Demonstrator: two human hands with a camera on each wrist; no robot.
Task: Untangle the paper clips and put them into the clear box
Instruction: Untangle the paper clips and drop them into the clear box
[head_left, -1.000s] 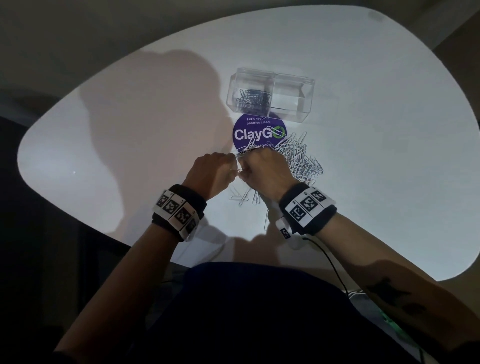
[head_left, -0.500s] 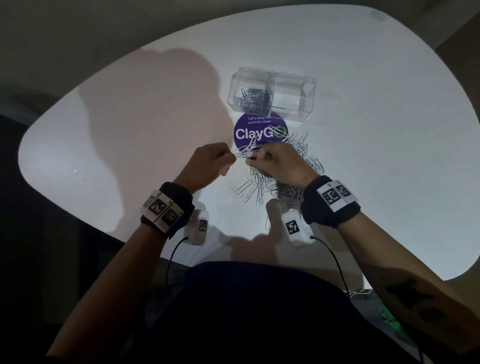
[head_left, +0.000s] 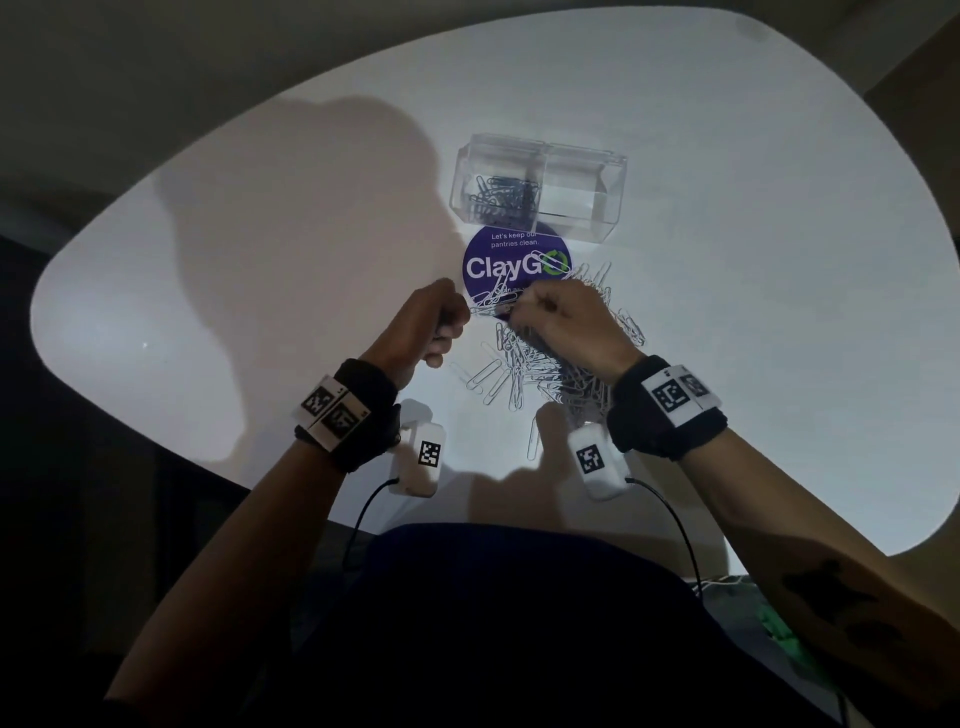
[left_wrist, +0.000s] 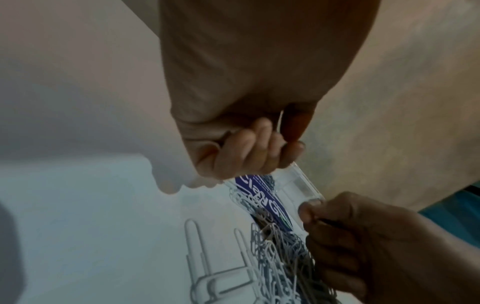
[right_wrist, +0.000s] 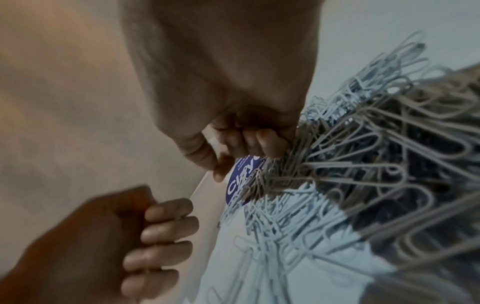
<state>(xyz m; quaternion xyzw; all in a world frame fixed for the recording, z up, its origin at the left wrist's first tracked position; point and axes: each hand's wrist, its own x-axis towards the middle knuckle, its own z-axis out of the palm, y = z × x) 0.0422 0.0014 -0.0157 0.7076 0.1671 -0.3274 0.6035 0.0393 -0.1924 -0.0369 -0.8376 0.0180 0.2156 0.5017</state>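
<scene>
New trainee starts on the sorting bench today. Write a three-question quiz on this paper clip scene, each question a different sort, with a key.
1. True or false: the clear box already holds some paper clips.
2. What lies on the table between the clear box and the paper clip pile? A) a purple round ClayGo sticker B) a pair of scissors C) a stapler
3. Fill in: both the left hand and the right hand pinch ____ between them.

Key
1. True; dark clips lie in its left compartment.
2. A; the ClayGo sticker is partly covered by clips.
3. Paper clips, a linked strand stretched from hand to hand.
</scene>
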